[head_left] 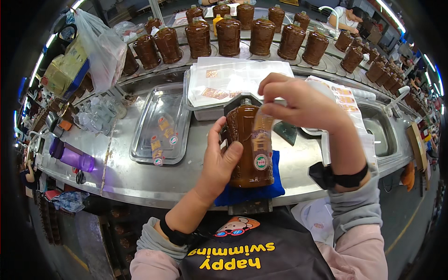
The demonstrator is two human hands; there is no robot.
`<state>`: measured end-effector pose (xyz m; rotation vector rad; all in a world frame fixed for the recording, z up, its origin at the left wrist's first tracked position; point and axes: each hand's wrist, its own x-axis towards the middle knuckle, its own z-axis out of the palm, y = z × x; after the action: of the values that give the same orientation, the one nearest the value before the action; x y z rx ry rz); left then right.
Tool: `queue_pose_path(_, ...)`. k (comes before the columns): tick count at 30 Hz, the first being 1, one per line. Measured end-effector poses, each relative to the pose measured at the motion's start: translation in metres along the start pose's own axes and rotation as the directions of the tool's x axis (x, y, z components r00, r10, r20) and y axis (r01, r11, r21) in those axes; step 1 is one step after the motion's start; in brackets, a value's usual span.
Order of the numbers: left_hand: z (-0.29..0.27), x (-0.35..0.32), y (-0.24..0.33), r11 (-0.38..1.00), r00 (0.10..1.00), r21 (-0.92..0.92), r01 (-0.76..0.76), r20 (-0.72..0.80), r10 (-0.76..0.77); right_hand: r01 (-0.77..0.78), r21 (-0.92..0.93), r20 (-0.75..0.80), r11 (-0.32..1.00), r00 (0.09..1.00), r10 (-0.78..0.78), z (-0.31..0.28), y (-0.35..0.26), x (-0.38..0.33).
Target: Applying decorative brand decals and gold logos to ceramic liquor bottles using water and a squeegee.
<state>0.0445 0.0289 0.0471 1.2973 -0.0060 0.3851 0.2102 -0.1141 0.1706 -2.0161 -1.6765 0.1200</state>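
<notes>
A glossy brown bottle [239, 158] stands upright in front of me on a folded blue cloth [278, 179]. My left hand [213, 161] is wrapped round its left side, thumb on the front. Against the bottle's right side hangs a long clear label [260, 144] with gold characters and a round green-and-red mark low down. The thumb and forefinger of my right hand [298, 102] pinch the label's upper end beside the bottle neck. How much of the label touches the glass I cannot tell. More clear labels [163, 128] lie in a shallow metal tray [134, 151] to the left.
Several brown bottles [227, 37] line a conveyor [184, 60] across the back. White label sheets [275, 69] lie beyond my bottle. At left are a purple drinking bottle [74, 156] and a hanging plastic bag [100, 51]; a sink [380, 135] is at right. Another person [343, 21] sits far right.
</notes>
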Motion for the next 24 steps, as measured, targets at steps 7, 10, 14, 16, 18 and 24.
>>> queue_pose_path(7,0.002,-0.007,-0.007,0.857,1.0,0.515,-0.008,-0.019,0.021,-0.061,0.13,-0.152,0.99,0.985,0.08,0.053,0.017,0.004)
queue_pose_path(10,-0.003,-0.006,-0.009,0.955,1.0,0.295,0.019,-0.001,-0.02,-0.079,0.173,-0.171,0.982,0.979,0.109,0.059,0.018,0.004)
queue_pose_path(14,-0.001,-0.003,0.0,0.988,0.995,0.118,0.1,-0.009,-0.1,-0.076,0.191,-0.199,0.979,0.973,0.115,0.062,0.019,0.004)
queue_pose_path(16,0.0,-0.001,-0.002,0.953,0.997,0.295,0.072,-0.033,-0.065,-0.081,0.199,-0.205,0.977,0.971,0.123,0.064,0.02,0.004)
queue_pose_path(18,0.0,-0.001,-0.006,0.956,0.999,0.288,0.052,-0.02,-0.049,-0.068,0.191,-0.223,0.979,0.969,0.111,0.065,0.02,0.003)
queue_pose_path(24,-0.002,0.0,-0.009,0.962,0.999,0.27,0.044,0.006,-0.047,-0.062,0.207,-0.243,0.976,0.963,0.113,0.067,0.022,0.003)
